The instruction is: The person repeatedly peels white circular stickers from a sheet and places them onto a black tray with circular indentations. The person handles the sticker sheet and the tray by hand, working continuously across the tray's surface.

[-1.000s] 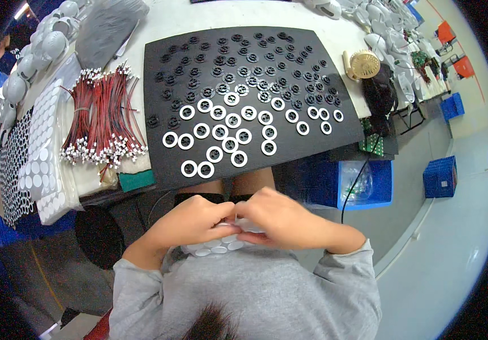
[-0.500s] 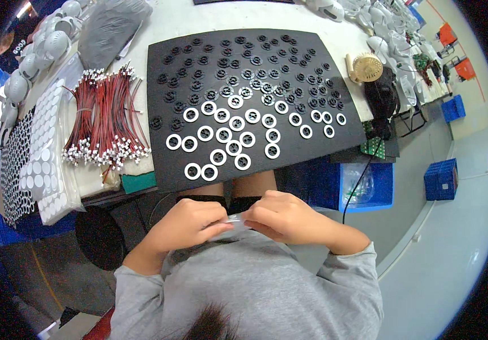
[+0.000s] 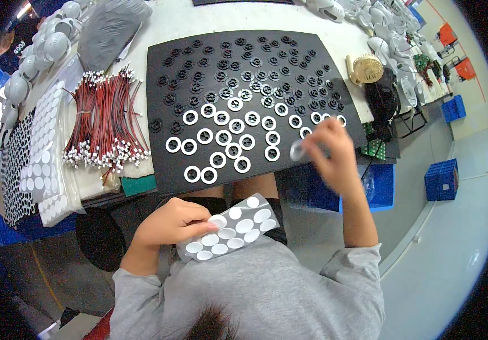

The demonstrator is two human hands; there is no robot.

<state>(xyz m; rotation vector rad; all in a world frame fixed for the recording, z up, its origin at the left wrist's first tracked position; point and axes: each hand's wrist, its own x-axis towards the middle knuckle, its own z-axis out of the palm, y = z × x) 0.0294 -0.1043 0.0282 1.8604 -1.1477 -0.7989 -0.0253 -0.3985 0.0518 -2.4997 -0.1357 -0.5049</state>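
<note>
My left hand (image 3: 179, 222), thumb pressed flat over its edge, holds a clear sheet of round white stickers (image 3: 235, 242) low, in front of my grey shirt. To the right, my right hand (image 3: 330, 148) is over the front right edge of a black board (image 3: 300, 175). Its fingers pinch a pale round piece (image 3: 296, 152), which motion blurs. Black round plastic parts (image 3: 221, 75) cover the far part of the board. Nearer me, several of these parts carry white rings (image 3: 236, 126); my right hand partly hides a few of them.
Left of the board lie bundles of red-black wires (image 3: 105, 119) with white connectors, and more sticker sheets (image 3: 44, 170). A small yellowish fan (image 3: 367, 69) and a black bag (image 3: 381, 102) sit right. A blue bin (image 3: 381, 187) is below. White domed housings (image 3: 57, 45) line the far left.
My right hand has left the sheet and moved up and right to the board's edge, carrying the pale round piece. The sheet, earlier seen almost edge-on between both hands, now shows its face.
</note>
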